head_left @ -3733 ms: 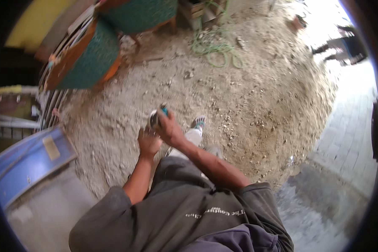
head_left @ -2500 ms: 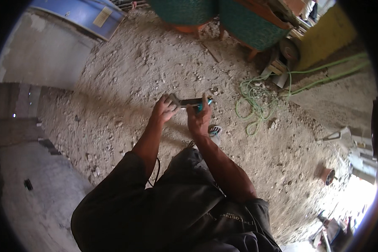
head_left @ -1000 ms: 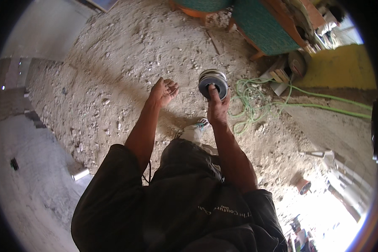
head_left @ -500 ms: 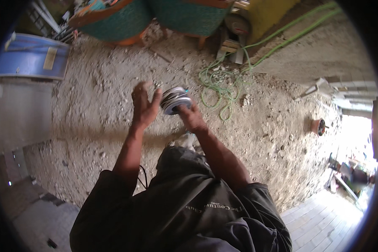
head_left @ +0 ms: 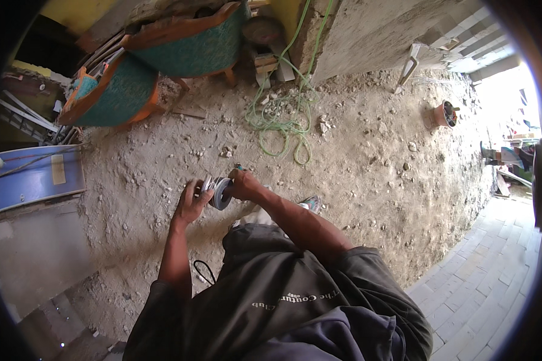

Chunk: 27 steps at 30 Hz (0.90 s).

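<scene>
Although the spool bears pale windings, what remains is unclear; the right hand clasps it, the left hand's grip at its left rim indeterminable.

The grey spool hides fingertips of the right hand, a teal bit above that hand is too small to identify, and left of the left hand a blue panel is cut off.
</scene>
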Available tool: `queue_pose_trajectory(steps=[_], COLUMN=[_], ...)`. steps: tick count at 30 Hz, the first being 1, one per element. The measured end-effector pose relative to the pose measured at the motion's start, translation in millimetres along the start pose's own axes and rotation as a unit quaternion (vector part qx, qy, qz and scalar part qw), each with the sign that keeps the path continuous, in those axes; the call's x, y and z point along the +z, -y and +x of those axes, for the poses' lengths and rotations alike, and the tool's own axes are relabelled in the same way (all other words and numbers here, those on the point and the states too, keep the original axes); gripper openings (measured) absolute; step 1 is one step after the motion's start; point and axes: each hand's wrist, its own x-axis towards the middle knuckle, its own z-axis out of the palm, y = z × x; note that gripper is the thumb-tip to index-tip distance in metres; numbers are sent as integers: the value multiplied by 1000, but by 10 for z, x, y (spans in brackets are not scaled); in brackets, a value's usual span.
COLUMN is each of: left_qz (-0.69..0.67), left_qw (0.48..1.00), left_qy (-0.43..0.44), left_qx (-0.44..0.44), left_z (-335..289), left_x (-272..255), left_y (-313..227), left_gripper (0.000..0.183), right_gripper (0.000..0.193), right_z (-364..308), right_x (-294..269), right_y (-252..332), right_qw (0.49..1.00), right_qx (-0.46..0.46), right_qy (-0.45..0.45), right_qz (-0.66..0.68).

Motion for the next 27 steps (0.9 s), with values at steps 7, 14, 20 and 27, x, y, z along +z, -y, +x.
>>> queue_pose_trajectory(steps=[7, 14, 20, 27], left_qz=[202, 332, 223, 92], left_qw=[952, 914, 955, 989], left_qy=[-170, -204, -106, -53], left_qx=[154, 113, 167, 107], left_z=[-52, -245, -227, -170], left_x=[304, 509, 253, -176], left_y=[42, 76, 320, 396], left_gripper=[52, 75, 87, 36], right_gripper=[48, 40, 71, 75], right_z=[-159, -219, -138, -110], right_x=[-102, -73, -65, -88], right_y=[30, 729, 777, 654], right_qw=[934, 904, 944, 921], right_qx=[-159, 153, 119, 23], right_qy=[147, 94, 49, 24], right_qz=[286, 388, 305, 388])
